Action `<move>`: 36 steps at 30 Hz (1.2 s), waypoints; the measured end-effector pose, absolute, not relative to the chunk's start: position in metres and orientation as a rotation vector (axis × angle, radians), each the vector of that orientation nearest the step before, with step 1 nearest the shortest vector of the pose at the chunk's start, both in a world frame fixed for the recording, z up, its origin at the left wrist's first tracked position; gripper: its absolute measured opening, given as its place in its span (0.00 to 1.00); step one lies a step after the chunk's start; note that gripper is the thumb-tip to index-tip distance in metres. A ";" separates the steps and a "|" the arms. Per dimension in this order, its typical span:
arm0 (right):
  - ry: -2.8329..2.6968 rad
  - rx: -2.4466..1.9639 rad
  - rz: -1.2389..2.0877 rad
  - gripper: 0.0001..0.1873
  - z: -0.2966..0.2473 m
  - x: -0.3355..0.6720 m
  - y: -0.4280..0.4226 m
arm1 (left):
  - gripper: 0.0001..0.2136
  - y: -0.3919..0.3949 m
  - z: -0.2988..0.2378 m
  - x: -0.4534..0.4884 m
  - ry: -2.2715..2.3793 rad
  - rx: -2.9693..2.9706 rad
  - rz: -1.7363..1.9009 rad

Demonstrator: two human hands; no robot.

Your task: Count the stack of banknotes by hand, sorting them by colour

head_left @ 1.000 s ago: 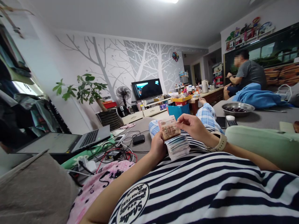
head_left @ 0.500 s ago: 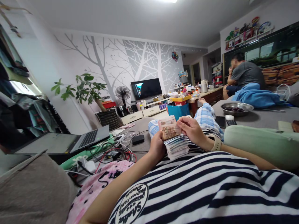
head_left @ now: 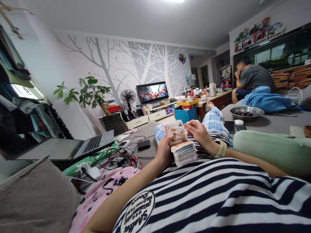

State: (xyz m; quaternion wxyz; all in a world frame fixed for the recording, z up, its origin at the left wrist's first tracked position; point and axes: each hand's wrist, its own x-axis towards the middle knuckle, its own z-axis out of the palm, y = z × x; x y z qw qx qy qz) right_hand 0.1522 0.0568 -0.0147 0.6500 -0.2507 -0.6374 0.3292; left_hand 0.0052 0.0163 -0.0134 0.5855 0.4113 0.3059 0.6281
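So the left hand [head_left: 164, 151] is clamped on a thick wad of banknotes [head_left: 179, 137], thumb across the front, its fingers mostly hidden behind. Right hand [head_left: 200, 135] has thumb and forefinger pinched at the wad's upper right edge. Left of the left hand: black box [head_left: 144, 145], open laptop [head_left: 93, 144]. Right of the right: smartphone [head_left: 229, 127], green cushion [head_left: 269, 150], metal bowl [head_left: 247, 119].

The banknotes [head_left: 179, 137] are brown above, perhaps pale blue below; the shirt [head_left: 209, 194] is striped navy and white.
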 end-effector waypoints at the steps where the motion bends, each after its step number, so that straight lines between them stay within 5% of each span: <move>1: -1.465 -0.578 0.741 0.23 -0.015 0.152 0.057 | 0.16 0.016 -0.013 0.005 0.707 0.980 1.465; 12: -1.573 -0.540 0.476 0.14 -0.008 0.157 0.034 | 0.05 0.024 -0.018 0.004 0.770 1.013 1.581; 36: -1.559 -0.436 0.612 0.12 -0.010 0.152 0.033 | 0.06 0.034 -0.031 -0.008 0.916 1.156 1.659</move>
